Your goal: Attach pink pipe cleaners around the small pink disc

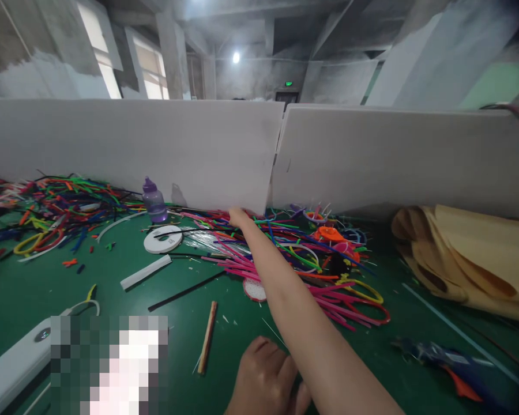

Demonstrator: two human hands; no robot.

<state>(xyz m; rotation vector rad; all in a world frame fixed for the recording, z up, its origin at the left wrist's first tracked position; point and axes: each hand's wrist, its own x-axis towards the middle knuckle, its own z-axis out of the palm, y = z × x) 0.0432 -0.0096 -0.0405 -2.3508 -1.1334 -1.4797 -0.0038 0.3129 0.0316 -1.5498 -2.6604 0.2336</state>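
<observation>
My right arm stretches across the green table, and my right hand is at the back of a pile of coloured strips, near the white partition. Its fingers are too hidden to tell what they touch. At the bottom centre my left hand is curled closed just left of my right forearm; anything inside it is hidden. A brown stick lies left of my left hand. A round white piece with a red rim is partly covered by the forearm.
A purple bottle stands behind a white ring. More coloured strips lie at left, a white device at lower left. Folded brown paper and a blue plastic-wrapped item are at right. A white partition runs behind.
</observation>
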